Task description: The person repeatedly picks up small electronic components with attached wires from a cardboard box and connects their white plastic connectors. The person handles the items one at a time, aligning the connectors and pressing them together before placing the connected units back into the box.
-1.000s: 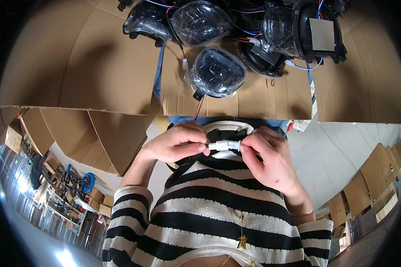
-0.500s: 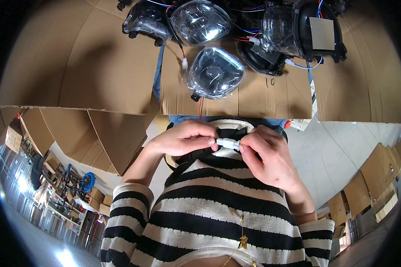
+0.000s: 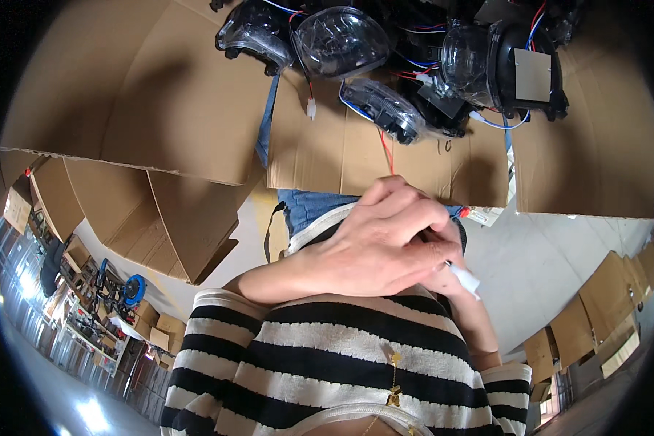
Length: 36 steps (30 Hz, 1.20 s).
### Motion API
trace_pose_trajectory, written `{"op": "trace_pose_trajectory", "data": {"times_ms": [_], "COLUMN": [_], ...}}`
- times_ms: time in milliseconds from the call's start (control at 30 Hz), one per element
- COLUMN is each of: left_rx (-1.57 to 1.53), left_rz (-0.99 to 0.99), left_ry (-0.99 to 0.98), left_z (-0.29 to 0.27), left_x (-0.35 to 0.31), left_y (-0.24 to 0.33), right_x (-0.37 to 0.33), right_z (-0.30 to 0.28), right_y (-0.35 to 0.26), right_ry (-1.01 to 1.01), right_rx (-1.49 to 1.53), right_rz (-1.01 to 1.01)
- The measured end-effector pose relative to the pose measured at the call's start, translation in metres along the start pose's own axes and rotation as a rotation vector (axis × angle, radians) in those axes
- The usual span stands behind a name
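My left hand (image 3: 389, 236) reaches across my lap, its fingers curled and the thumb pressed near the index finger. A white plastic plug connector (image 3: 463, 280) sticks out at the thumb's tip, pointing down to the right. Behind it lies my right hand (image 3: 443, 280), mostly covered, so its fingers are hidden. From a clear headlight (image 3: 385, 109) in film, tipped on its side on the cardboard, a red wire (image 3: 388, 152) runs toward my hands.
Several film-wrapped headlights (image 3: 341, 43) with black housings crowd the far cardboard. Another white connector (image 3: 311, 109) dangles on a wire there. Cardboard flaps (image 3: 145, 94) stand at left and right. A blue-wheeled bike (image 3: 133, 289) is far left; more boxes (image 3: 581, 327) stand at right.
My left hand has moved right, over my right hand. The white connector went from between both hands to the right side. The near headlight has tipped onto its side.
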<state>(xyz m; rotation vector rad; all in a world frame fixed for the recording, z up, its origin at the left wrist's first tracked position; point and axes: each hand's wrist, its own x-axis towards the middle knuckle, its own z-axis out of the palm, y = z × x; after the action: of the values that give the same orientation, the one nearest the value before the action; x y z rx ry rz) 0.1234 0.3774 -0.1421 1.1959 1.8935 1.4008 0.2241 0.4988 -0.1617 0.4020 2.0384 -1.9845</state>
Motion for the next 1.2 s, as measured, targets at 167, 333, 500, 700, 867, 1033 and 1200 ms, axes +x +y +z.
{"op": "trace_pose_trajectory", "data": {"times_ms": [167,333,500,700,867,1033,1200], "left_rx": [0.081,-0.826,-1.243,-0.761,-0.406,-0.118,0.065], "left_rz": [-0.382,-1.127,-1.068,-0.810,-0.445,-0.411,-0.384], "left_ry": [0.168,0.475,0.557,0.833,0.716,0.401,0.122], "left_z": [-0.029,-0.006,0.007,0.019,0.012,-0.007,-0.015], "left_x": [-0.020,-0.034,-0.020,-0.009,-0.021,-0.034,-0.042], "left_y": [-0.067,-0.125,-0.157,-0.146,-0.070,-0.043,-0.026], "right_x": [0.011,0.011,0.008,0.003,0.009,0.010,0.004], "right_z": [0.000,0.002,0.002,0.004,-0.003,0.001,0.000], "right_y": [0.001,0.000,0.000,0.012,0.016,0.009,0.008], "right_ry": [0.087,0.118,0.049,0.105,0.129,0.005,-0.063], "right_rx": [-0.198,-0.053,-0.092,-0.092,-0.122,-0.122,-0.173], "right_rz": [-0.201,-0.107,-0.111,-0.067,-0.013,0.018,-0.081]}}
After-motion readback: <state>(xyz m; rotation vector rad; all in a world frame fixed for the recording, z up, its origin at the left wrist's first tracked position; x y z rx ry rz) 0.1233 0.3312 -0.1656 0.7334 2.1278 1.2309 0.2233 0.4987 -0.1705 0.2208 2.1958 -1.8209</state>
